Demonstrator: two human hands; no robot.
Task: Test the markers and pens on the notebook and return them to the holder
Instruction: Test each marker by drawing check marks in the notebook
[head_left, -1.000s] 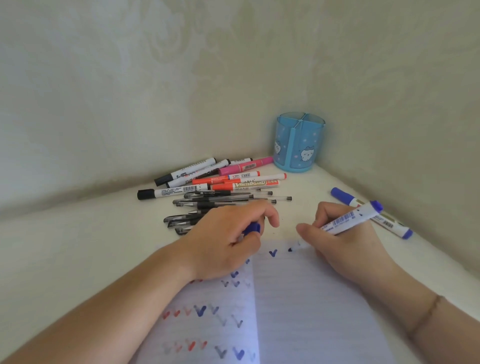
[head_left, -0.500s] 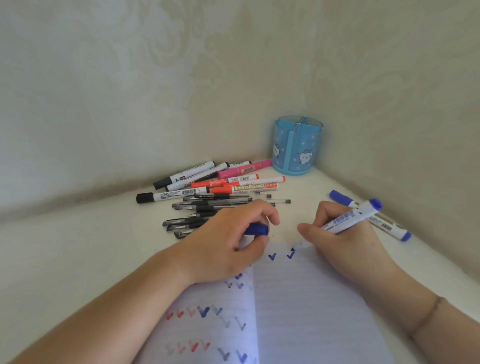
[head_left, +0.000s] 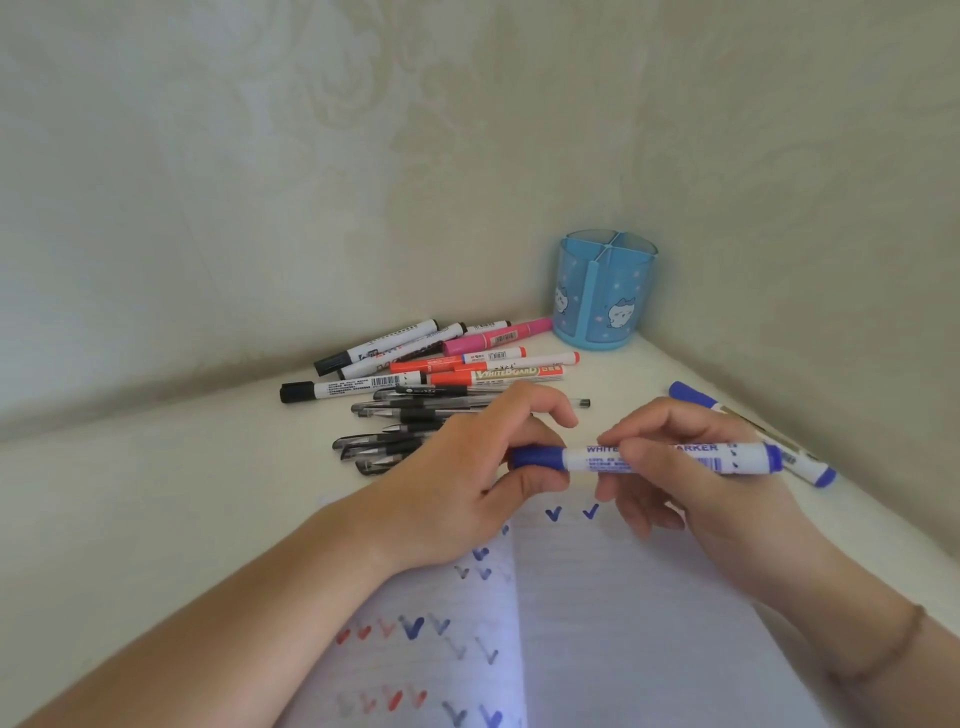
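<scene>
Both hands (head_left: 467, 467) (head_left: 691, 467) grip a blue marker (head_left: 660, 458) reading "WHITE… MARKER".

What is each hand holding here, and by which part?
Both hold the blue whiteboard marker: the left hand grips its blue cap, and the right hand fingers pinch the white barrel.

Between my fingers (head_left: 631, 457) the marker (head_left: 670, 458) is smooth, glossy plastic. Below them, the notebook (head_left: 623, 623) is matt lined paper. Beyond them, the holder (head_left: 602, 296) is shiny translucent plastic.
</scene>
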